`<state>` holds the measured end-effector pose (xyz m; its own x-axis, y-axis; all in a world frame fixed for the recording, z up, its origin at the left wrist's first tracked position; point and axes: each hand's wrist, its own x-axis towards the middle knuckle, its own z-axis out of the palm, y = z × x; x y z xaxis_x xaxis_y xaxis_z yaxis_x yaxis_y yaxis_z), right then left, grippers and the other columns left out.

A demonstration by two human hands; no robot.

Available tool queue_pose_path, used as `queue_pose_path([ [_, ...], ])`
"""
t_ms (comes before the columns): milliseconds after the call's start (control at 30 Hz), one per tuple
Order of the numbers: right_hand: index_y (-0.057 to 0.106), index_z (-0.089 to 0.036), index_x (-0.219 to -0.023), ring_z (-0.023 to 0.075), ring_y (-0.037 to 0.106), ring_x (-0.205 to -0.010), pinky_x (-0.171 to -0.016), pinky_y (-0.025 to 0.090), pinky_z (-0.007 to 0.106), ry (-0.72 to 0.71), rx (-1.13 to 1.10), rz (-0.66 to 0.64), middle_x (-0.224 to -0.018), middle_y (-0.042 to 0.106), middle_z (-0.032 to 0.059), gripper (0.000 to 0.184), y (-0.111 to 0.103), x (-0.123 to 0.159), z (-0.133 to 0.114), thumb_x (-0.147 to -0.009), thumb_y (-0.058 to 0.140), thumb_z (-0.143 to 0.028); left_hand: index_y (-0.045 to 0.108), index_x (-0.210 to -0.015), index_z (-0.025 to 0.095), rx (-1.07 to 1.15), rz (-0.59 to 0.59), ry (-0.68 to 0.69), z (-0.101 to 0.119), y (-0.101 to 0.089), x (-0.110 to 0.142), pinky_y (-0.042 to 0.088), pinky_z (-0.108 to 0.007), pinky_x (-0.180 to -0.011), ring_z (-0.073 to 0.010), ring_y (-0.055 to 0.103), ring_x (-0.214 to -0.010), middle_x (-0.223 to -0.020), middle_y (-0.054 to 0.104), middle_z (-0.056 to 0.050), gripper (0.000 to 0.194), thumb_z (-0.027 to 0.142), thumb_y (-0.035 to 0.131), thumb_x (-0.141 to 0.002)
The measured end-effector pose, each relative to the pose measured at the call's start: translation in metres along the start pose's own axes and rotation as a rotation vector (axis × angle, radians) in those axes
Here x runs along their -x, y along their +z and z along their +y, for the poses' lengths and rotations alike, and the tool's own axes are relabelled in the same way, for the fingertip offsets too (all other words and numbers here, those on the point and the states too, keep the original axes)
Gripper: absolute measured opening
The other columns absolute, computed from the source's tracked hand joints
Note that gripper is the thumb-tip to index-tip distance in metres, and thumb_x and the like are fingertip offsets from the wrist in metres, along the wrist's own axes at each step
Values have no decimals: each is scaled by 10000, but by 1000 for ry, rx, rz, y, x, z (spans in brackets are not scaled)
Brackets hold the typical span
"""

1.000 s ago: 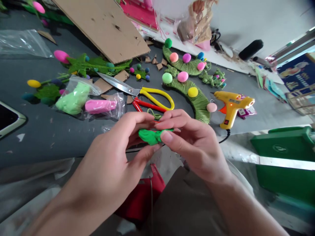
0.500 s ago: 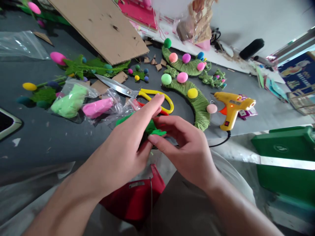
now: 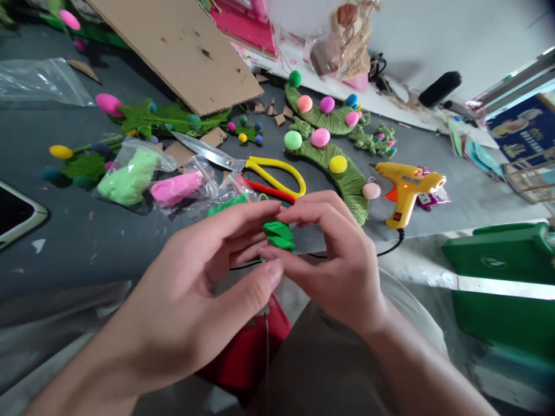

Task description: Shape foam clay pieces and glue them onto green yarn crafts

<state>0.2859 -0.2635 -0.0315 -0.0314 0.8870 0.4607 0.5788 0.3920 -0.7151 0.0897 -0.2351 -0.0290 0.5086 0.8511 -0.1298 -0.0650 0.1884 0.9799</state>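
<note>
Between my two hands sits a small folded lump of green modelling clay [image 3: 278, 236], just over the table's near edge. My right hand [image 3: 338, 254] pinches it between thumb and fingers from the right. My left hand [image 3: 208, 271] curves round it from the left, fingertips behind the lump and thumb below. Just beyond my left fingers lies more green clay [image 3: 228, 203] in a clear bag. Scissors [image 3: 277, 179] with yellow and red handles rest behind my hands. A green yarn-wrapped arc [image 3: 318, 159] with coloured balls lies past my right fingers.
A yellow glue gun [image 3: 407, 188] with a lit red light lies at right, its cord running towards me. Bagged light green clay [image 3: 130, 176] and pink clay [image 3: 177, 188] are at left. Cardboard [image 3: 182, 52] stretches across the back. A green bin [image 3: 498, 254] stands at lower right.
My left hand has opened out and turned, its raised fingers lowering towards the clay and its thumb coming into view. The green lump is now more exposed. My right hand keeps its pinch.
</note>
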Motion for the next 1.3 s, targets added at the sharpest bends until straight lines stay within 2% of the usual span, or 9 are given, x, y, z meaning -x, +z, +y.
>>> queue_pose_path([
  [133, 666, -207, -1000, 203, 664, -973, -869, 602, 382, -91, 85, -66, -1063, 668, 72, 281, 2, 1, 0, -807, 865, -155, 785, -1263, 342, 119, 15, -138, 2, 6, -3, 659, -154, -786, -187, 825, -990, -1233, 819, 17, 497, 163, 880, -808],
  [267, 665, -223, -1047, 230, 682, -1020, -900, 610, 413, -128, 136, -118, -1097, 678, 84, 271, 0, -1, -2, -845, 845, -199, 841, -1122, 286, 135, 112, -152, 4, 8, -8, 618, -89, -725, -128, 816, -902, -1080, 852, 25, 345, 143, 879, -810],
  [433, 674, -208, -1234, 257, 714, -1115, -975, 625, 406, -170, 43, -230, -1223, 714, 120, 509, -4, -4, -2, -822, 924, -370, 842, -1072, 263, 64, 271, -160, 6, 5, -9, 597, -71, -634, -103, 800, -769, -870, 848, 33, 255, 267, 904, -825],
  [667, 692, -190, -1221, 214, 728, -1121, -1008, 611, 358, -109, -114, -284, -1181, 768, 103, 337, -3, -3, -1, -920, 837, -234, 841, -1028, 233, -29, 353, -176, 5, 4, -1, 564, -78, -542, -134, 795, -695, -761, 824, 10, 253, 288, 918, -793],
  [767, 705, -171, -1219, 162, 754, -1079, -1014, 597, 273, -67, -145, -299, -1165, 804, 68, 296, -4, -1, -3, -943, 810, -200, 835, -1049, 243, -80, 389, -186, 2, 4, 1, 577, -92, -549, -138, 796, -682, -767, 830, 11, 239, 301, 889, -823],
  [900, 762, -171, -1130, 108, 774, -965, -916, 606, 185, 23, -184, -251, -1074, 833, 21, 171, -4, -1, -9, -960, 779, -163, 832, -1044, 275, -65, 392, -158, 2, 7, 6, 580, -81, -556, -110, 782, -630, -797, 841, 35, 245, 283, 898, -809],
  [1033, 796, -203, -1055, 109, 780, -910, -847, 627, 195, 157, -207, -173, -1022, 842, -2, 117, -1, -1, -13, -940, 801, -180, 826, -993, 304, -62, 470, -115, 6, 16, 11, 636, -133, -609, -127, 785, -624, -713, 802, 72, 165, 258, 865, -839],
  [1133, 810, -235, -1041, 131, 779, -903, -827, 643, 233, 229, -153, -84, -1013, 842, -7, 115, 1, -2, -12, -933, 807, -196, 831, -988, 311, -63, 466, -111, 5, 18, 12, 655, -163, -622, -147, 794, -641, -724, 807, 62, 156, 263, 858, -843],
  [1300, 799, -233, -1027, 168, 750, -848, -803, 653, 326, 141, -6, 69, -987, 823, 15, 118, -1, -5, -1, -925, 798, -174, 858, -1045, 302, -79, 395, -109, 3, 15, 10, 654, -156, -655, -149, 813, -689, -851, 850, 32, 183, 334, 851, -864],
])
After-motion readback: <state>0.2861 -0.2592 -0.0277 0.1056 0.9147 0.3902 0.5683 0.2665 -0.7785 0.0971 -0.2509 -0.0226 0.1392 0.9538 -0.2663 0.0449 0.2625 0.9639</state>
